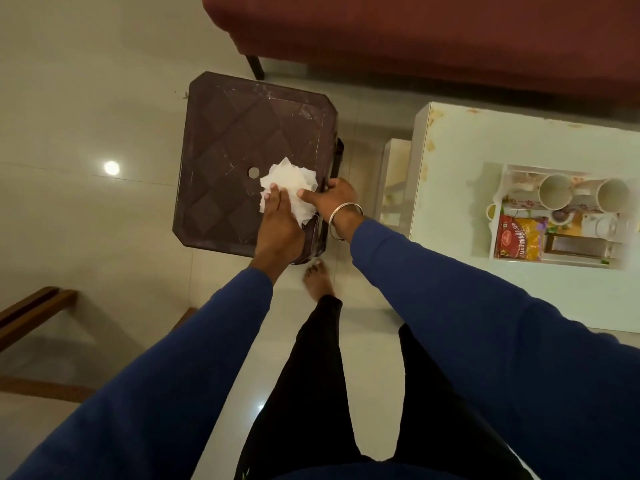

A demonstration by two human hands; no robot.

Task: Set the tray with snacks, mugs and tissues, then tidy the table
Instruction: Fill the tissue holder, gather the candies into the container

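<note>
Dark red upholstered sofa (433, 46) along the top, above glossy pale tiled floor (86, 116); brown wooden frame (34, 306) at lower left.

A single wide-angle view, worn on the head, looks steeply down and forward; the brown stool (256, 161) sits near centre, within arm's reach; the red sofa (433, 39) lies beyond it, the white table (450, 161) to its right, the wearer's legs (311, 375) nearer the camera.

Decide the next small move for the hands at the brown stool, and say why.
Probably slide the left hand with the tissue across the stool toward its far edge: the hand lies flat on the tissue, pale streaks show near that edge, and the right hand grips the rim, steadying it.
</note>
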